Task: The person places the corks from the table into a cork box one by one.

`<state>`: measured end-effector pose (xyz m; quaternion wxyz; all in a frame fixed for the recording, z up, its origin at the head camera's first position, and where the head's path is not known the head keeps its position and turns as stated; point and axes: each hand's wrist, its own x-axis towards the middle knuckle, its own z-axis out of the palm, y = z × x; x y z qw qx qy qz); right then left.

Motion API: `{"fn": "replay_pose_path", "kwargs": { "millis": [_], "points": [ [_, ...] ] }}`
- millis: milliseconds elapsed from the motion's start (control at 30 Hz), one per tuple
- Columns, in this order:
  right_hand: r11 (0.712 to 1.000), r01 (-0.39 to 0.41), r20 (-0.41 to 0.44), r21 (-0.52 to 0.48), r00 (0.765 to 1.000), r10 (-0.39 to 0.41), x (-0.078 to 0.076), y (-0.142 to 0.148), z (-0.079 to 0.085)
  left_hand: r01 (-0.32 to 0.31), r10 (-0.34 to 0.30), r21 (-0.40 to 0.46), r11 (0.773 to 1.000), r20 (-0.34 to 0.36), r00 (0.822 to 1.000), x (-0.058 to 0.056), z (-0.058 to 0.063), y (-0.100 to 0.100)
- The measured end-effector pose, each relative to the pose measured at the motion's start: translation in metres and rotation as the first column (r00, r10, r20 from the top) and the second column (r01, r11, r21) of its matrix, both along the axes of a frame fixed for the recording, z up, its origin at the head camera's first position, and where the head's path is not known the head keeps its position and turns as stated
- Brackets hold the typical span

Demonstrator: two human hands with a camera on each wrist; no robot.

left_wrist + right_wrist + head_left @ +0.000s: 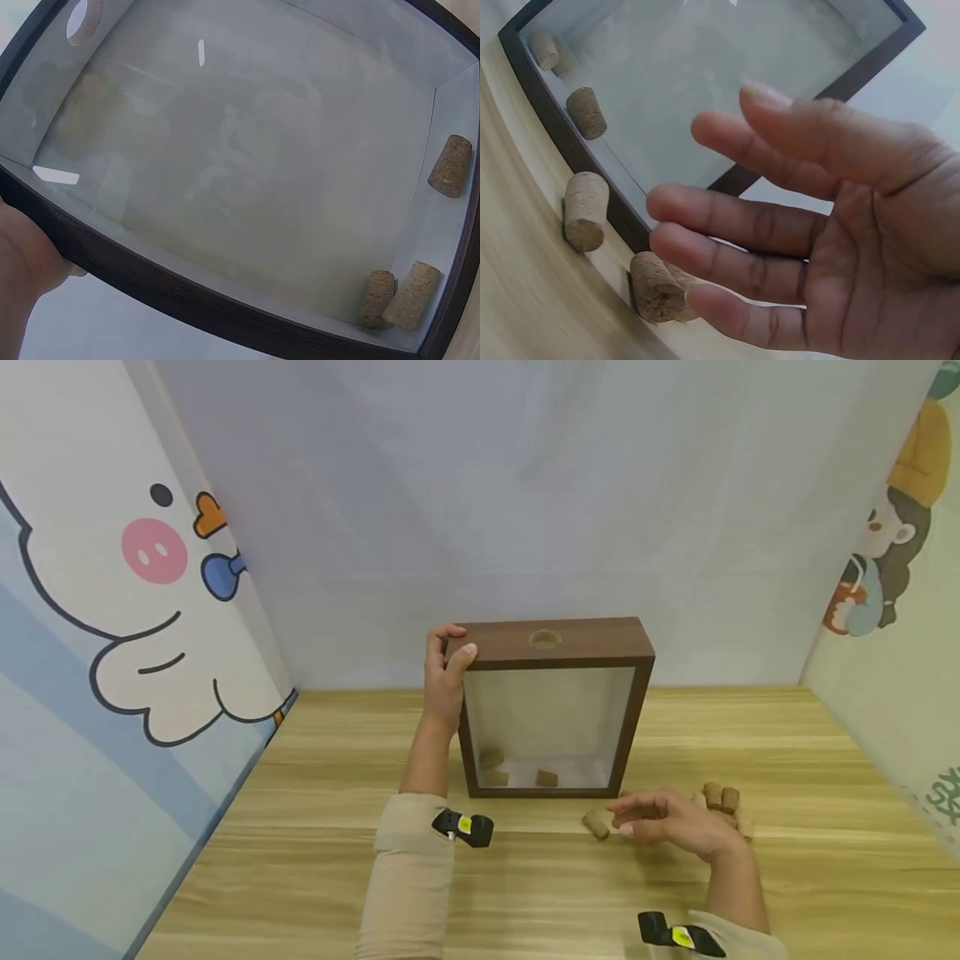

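Observation:
A shallow dark-brown wooden box frame [551, 643] with a clear front and a round hole [545, 639] in its top stands upright on the table. My left hand [444, 681] grips its upper left corner, thumb on the front edge and fingers over the top. Inside at the bottom lie a cork stopper [451, 166] on its own and two more corks [414, 295] together in the corner. One loose cork [596, 825] lies just in front of the frame. My right hand [678, 822] hovers beside that cork, its fingers loosely spread and holding nothing.
Several more corks [722, 797] are heaped on the wooden table [300, 843] behind and right of my right hand. A pale curtain [525, 510] hangs behind the frame. Walls with cartoon prints [153, 550] flank the table.

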<state>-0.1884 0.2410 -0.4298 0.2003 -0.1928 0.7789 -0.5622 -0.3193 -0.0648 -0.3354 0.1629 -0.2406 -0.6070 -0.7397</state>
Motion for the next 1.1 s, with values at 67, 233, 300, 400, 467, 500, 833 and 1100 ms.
{"fn": "replay_pose_path", "kwargs": {
  "millis": [67,233,300,400,467,500,833,1100],
  "points": [
    [1.0,0.015,-0.01,0.003,1.0,-0.015,-0.003,-0.002,-0.002,0.001,-0.001,0.001,1.0,-0.002,1.0,-0.001,0.0,0.0],
    [1.0,-0.016,0.004,0.019,1.0,0.016,-0.009,-0.007,-0.006,-0.002,0.002,0.011,1.0,0.002,1.0,-0.002,0.0,0.0],
    [0.999,-0.031,0.012,0.027,0.999,0.031,-0.011,-0.009,-0.005,-0.001,0.001,0.019,1.0,-0.002,1.0,-0.003,0.0,0.0],
    [0.999,-0.044,0.024,0.027,0.999,0.043,-0.012,-0.009,-0.005,0.0,0.0,0.023,1.0,-0.007,1.0,-0.003,0.001,0.001],
    [0.998,-0.055,0.024,0.027,0.998,0.054,-0.012,-0.009,-0.006,0.002,-0.002,0.022,1.0,-0.006,1.0,-0.003,0.001,0.001],
    [0.998,-0.057,0.029,0.027,0.998,0.057,-0.013,-0.008,-0.006,0.0,0.0,0.019,1.0,-0.004,1.0,-0.003,0.0,0.001],
    [0.995,0.101,0.036,0.008,0.994,-0.101,-0.014,-0.004,0.0,0.012,-0.012,0.022,1.0,0.004,1.0,-0.002,-0.002,0.003],
    [0.981,0.195,0.042,-0.01,0.98,-0.194,-0.016,-0.009,0.001,0.018,-0.018,0.016,1.0,-0.014,1.0,-0.004,-0.002,0.002]
  ]
}}
